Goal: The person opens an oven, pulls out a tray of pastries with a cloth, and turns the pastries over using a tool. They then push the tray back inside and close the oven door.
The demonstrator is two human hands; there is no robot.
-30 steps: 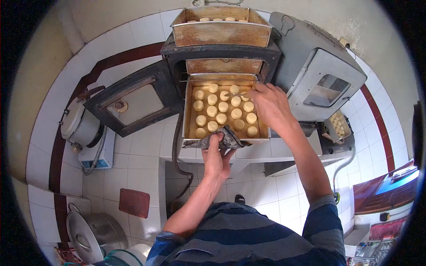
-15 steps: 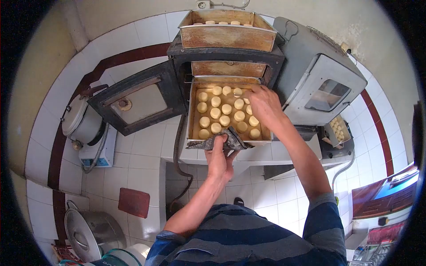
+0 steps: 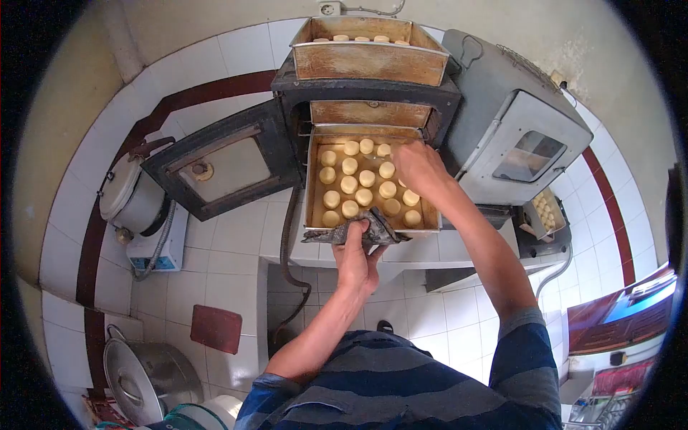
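Note:
A deep metal baking tray [image 3: 312, 179] is pulled partway out of the dark oven [image 3: 365, 91]. Several pale round dough pieces [image 3: 349, 185] lie spaced out in it. My left hand [image 3: 356, 261] is closed on a dark, worn cloth [image 3: 358, 229] at the tray's front edge, thumb on top. Over the tray's right side, my right hand [image 3: 423, 170] is closed with its fingers bunched above the dough pieces. What it holds, if anything, is hidden by the fingers. It covers some pieces there.
The oven door [image 3: 222, 161] hangs open at the left. A second tray [image 3: 369, 63] with dough pieces sits atop the oven. A grey metal oven [image 3: 516, 136] stands at the right, near a small dough tray [image 3: 545, 213]. A large lidded pot [image 3: 154, 380] is at lower left.
My right hand has shifted slightly left and down over the tray, its fingers more bunched. My left hand keeps its grip on the cloth at the front edge.

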